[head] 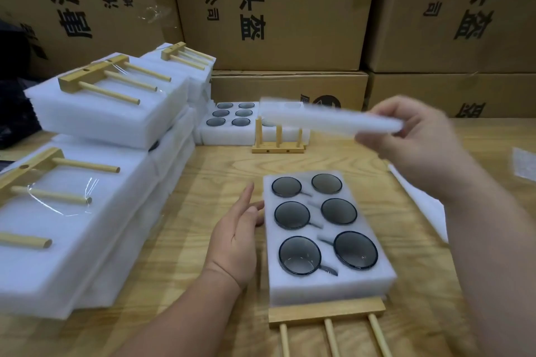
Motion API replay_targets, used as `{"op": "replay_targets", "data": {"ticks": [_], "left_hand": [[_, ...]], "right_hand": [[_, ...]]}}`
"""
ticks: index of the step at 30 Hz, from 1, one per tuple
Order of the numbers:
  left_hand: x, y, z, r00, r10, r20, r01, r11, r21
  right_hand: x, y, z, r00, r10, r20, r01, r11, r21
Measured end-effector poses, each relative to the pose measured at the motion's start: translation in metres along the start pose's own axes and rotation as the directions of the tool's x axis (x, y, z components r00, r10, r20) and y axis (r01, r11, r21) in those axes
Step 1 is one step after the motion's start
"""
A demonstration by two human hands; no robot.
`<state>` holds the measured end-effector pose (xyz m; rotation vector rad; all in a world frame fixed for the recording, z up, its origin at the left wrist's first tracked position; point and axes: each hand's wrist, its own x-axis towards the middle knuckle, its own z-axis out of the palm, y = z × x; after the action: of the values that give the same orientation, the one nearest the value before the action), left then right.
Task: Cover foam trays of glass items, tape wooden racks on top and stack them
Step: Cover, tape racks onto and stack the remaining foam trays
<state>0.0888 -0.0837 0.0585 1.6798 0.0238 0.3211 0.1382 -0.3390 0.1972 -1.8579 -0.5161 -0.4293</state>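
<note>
Head view: foam sheet [327, 117] in right hand [412, 136].

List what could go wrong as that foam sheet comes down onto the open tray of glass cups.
1. The right hand holds the foam sheet by one end only; it may sag and land askew on the foam tray.
2. The left hand only touches the tray's side, so it could slide.
3. The wooden rack at the near edge could get knocked.
</note>
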Motion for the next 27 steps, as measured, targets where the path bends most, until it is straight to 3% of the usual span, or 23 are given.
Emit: {"op": "replay_targets", "data": {"ticks": [2, 4, 7, 8, 10, 13, 15, 17, 20, 27], "left_hand": [[-0.001, 0.001, 0.000, 0.999, 0.037, 0.009, -0.037, 0.999, 0.031], [-0.001, 0.002, -0.001, 0.998, 0.050, 0.022, -0.051, 0.997, 0.059], [-0.001, 0.004, -0.001, 0.999, 0.025, 0.031, -0.027, 0.996, 0.086], [-0.001, 0.005, 0.000, 0.999, 0.023, 0.047, -0.029, 0.993, 0.114], [-0.001, 0.006, 0.000, 0.997, 0.014, 0.070, -0.024, 0.989, 0.144], [-0.001, 0.006, 0.001, 0.997, -0.003, 0.080, -0.009, 0.990, 0.140], [-0.002, 0.005, 0.001, 0.997, -0.015, 0.078, 0.005, 0.991, 0.130], [-0.002, 0.005, 0.001, 0.998, -0.031, 0.056, 0.024, 0.992, 0.120], [-0.001, 0.004, 0.001, 0.998, -0.033, 0.046, 0.029, 0.994, 0.102], [-0.003, 0.006, 0.002, 0.997, -0.043, 0.071, 0.037, 0.996, 0.086]], "right_hand": [[-0.003, 0.005, 0.000, 0.947, 0.161, 0.278, -0.102, 0.971, -0.216], [-0.006, 0.010, -0.006, 0.814, 0.351, 0.463, -0.133, 0.888, -0.440], [-0.007, 0.014, -0.022, 0.555, 0.496, 0.668, -0.221, 0.862, -0.456], [-0.006, 0.015, -0.026, 0.531, 0.498, 0.686, -0.261, 0.866, -0.427], [-0.006, 0.019, -0.025, 0.634, 0.486, 0.602, -0.275, 0.869, -0.412], [-0.001, 0.034, 0.004, 0.875, 0.446, 0.190, -0.365, 0.864, -0.348], [0.000, 0.045, 0.029, 0.890, 0.456, 0.025, -0.438, 0.869, -0.232], [-0.004, 0.060, 0.045, 0.868, 0.489, 0.093, -0.461, 0.860, -0.219], [-0.009, 0.070, 0.050, 0.858, 0.450, 0.246, -0.363, 0.872, -0.328], [-0.008, 0.066, 0.045, 0.815, 0.469, 0.341, -0.327, 0.857, -0.397]]}}
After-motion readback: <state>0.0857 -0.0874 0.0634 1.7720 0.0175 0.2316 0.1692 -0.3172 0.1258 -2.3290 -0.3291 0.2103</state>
